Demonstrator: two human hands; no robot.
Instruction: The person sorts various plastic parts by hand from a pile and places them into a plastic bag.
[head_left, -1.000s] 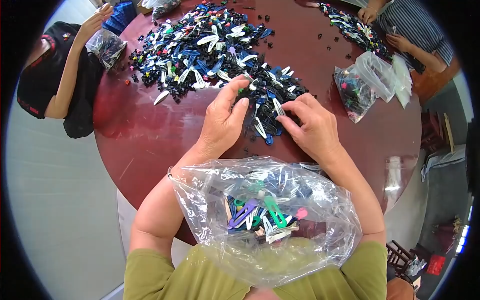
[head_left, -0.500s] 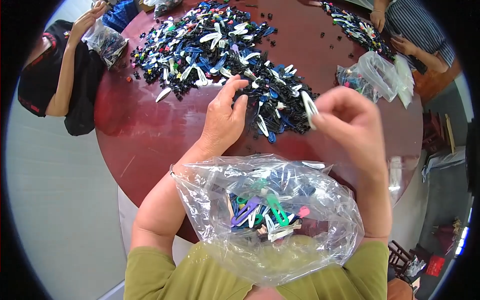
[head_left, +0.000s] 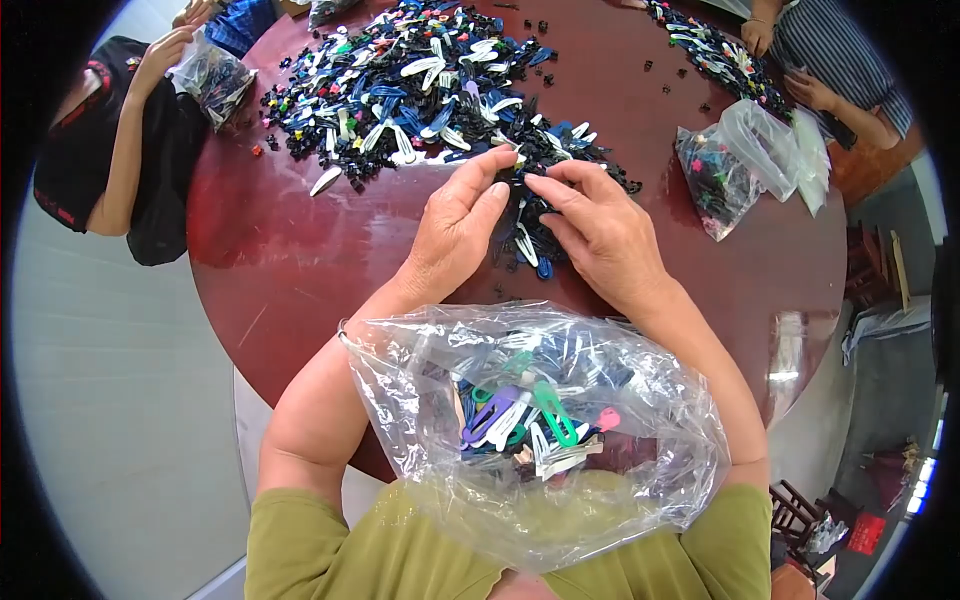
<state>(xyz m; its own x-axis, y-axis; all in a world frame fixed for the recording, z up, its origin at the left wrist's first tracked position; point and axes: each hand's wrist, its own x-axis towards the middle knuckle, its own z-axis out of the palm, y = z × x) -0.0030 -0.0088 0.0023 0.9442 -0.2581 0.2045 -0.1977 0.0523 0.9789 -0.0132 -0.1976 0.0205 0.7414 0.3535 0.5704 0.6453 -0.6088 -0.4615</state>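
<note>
A big heap of hair clips (head_left: 400,85) in black, white and blue covers the far middle of the table. My left hand (head_left: 455,220) is at the heap's near edge, thumb and forefinger apart, holding nothing I can see. Facing it, my right hand (head_left: 610,235) reaches over the near black clips with fingers bent and apart; some of its fingertips touch or hover over them. In front of my body a clear plastic bag (head_left: 640,490) gapes open. Inside lie a purple snap clip (head_left: 488,415), a green snap clip (head_left: 555,413), and several white and blue ones.
On the round red table (head_left: 290,270) a lone white clip (head_left: 325,181) lies left of the heap. A person at left (head_left: 120,150) is beside a filled bag (head_left: 212,80). At right, a striped-shirt person (head_left: 835,60) is by another clip pile (head_left: 715,55) and a clear bag (head_left: 735,165).
My right hand has gone from the right, where it held a white snap clip, to the heap beside my left hand. A white clip now shows next to the purple one in the bag.
</note>
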